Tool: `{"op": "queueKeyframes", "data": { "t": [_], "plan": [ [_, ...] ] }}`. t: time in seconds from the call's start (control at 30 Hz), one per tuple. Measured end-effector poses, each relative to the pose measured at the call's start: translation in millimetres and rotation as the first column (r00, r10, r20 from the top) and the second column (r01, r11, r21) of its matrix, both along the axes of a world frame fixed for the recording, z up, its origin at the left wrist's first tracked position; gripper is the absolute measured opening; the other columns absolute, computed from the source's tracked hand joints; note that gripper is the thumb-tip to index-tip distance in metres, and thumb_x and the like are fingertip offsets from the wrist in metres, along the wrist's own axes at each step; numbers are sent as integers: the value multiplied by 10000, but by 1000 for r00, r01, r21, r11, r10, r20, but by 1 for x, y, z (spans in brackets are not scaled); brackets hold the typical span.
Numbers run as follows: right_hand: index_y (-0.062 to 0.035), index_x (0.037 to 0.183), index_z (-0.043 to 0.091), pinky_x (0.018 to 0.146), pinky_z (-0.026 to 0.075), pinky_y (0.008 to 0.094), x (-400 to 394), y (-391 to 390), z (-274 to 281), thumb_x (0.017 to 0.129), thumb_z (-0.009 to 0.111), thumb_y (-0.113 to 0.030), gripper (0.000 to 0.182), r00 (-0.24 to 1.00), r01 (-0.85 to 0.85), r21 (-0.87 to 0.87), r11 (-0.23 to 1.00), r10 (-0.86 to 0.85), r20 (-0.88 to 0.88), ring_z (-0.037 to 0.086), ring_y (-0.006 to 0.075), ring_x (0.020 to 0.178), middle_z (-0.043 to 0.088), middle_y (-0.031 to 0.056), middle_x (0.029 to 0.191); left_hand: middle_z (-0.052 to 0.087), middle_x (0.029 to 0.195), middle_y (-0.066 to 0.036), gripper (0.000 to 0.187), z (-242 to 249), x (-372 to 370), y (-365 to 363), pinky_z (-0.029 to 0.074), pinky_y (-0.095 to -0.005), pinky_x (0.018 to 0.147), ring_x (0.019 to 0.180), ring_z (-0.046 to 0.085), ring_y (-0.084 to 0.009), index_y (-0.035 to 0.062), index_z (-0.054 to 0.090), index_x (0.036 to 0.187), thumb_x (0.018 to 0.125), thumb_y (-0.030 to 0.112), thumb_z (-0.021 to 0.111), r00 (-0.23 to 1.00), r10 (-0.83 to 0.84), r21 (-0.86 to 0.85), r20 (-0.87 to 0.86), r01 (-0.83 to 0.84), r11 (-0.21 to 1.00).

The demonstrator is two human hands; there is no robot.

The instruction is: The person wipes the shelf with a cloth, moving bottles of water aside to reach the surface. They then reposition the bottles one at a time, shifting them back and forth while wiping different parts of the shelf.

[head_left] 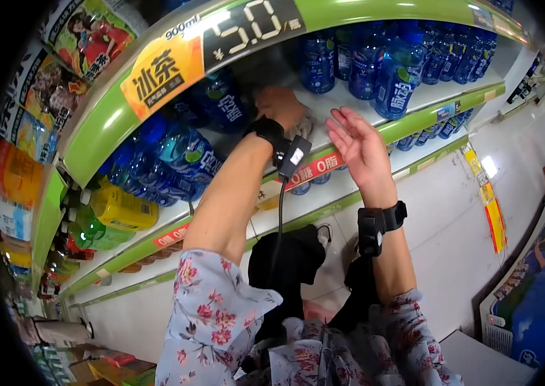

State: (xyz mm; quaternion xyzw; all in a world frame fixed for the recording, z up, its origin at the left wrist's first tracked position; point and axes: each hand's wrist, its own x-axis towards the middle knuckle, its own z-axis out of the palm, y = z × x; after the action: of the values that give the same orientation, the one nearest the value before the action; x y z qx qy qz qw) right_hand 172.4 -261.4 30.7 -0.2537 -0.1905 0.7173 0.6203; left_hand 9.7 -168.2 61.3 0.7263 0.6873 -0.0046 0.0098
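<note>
My left hand [282, 108] reaches into the shelf, between blue drink bottles [222, 101] on its left and a group of bottles on its right. Its fingers are curled down against the shelf board. A crumpled greyish cloth [309, 125] shows at its edge, mostly hidden under the hand. My right hand [359, 145] is held palm up at the shelf's front edge, fingers stretched out and holding nothing. The nearest upright blue bottle [396, 83] stands just beyond its fingertips. Black straps circle both wrists, and a cable hangs from the left one.
A green shelf rail with a large price sign [214, 42] arches above my left arm. Blue bottles [179, 151] and a yellow bottle [121, 206] lie at the left. Lower shelves hold more bottles. A printed display box [536, 270] stands on the floor at right.
</note>
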Motion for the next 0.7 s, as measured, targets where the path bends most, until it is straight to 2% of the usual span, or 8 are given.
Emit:
{"op": "queueKeyframes", "data": {
  "t": [0.1,0.13,0.33,0.43,0.47,0.5,0.53,0.7],
  "plan": [
    [30,1158,495,838,469,311,-4,0,-5,871,513,-91,312,1000,14,-36,999,-15,-15,567,255,1040,555,159,1172,666,975,-139,308,-7,11,-15,450,-358,789,926,634,-248,76,708,887,765,284,517,967,-59,18,-248,66,998],
    [29,1160,494,838,469,311,-5,0,-7,871,512,-90,313,1000,21,-48,999,-22,-11,567,255,1040,556,159,1169,616,1114,-165,370,-5,10,-19,348,-402,967,1061,568,-275,63,664,1028,798,277,469,989,-49,-8,-139,48,999],
    [32,1165,485,829,473,312,-8,5,-12,875,503,-85,314,999,42,-68,997,-40,20,574,248,1016,558,158,1163,513,1262,-179,393,-28,-13,23,336,-399,995,1137,507,-298,52,633,1079,804,260,444,990,-139,225,-7,137,965],
    [34,1159,485,823,477,305,-8,6,-10,878,500,-87,307,998,44,-69,997,-41,45,578,242,1005,559,163,1156,487,1288,-176,424,-24,-21,64,349,-407,998,1154,482,-336,47,600,1129,800,261,440,988,-116,-6,102,117,993],
    [33,1157,486,820,479,303,-8,7,-10,878,501,-88,305,998,40,-71,997,-36,49,579,240,1003,559,163,1155,477,1287,-197,449,-54,-35,103,360,-404,998,1172,458,-357,20,580,1142,781,261,466,969,-193,45,153,188,981],
    [32,1155,487,817,480,302,-8,8,-9,878,501,-89,302,998,39,-72,997,-35,53,581,238,1001,560,163,1153,510,1235,-224,432,-65,-36,110,357,-407,999,1145,480,-353,9,593,1110,767,251,494,959,-166,278,230,99,955],
    [30,1149,491,809,485,298,-8,9,-9,877,504,-89,298,998,28,-65,997,-24,63,586,230,991,561,163,1150,531,1198,-235,412,-69,-38,123,364,-412,987,1124,496,-353,3,606,1081,765,247,501,970,-191,412,152,114,904],
    [26,1139,497,809,486,299,-9,9,-8,879,508,-93,286,997,25,-72,997,-19,81,592,224,979,563,159,1149,596,1108,-204,442,-41,-37,124,412,-422,906,1045,552,-331,20,631,1037,744,341,552,977,-167,377,131,107,920]
  ]
}}
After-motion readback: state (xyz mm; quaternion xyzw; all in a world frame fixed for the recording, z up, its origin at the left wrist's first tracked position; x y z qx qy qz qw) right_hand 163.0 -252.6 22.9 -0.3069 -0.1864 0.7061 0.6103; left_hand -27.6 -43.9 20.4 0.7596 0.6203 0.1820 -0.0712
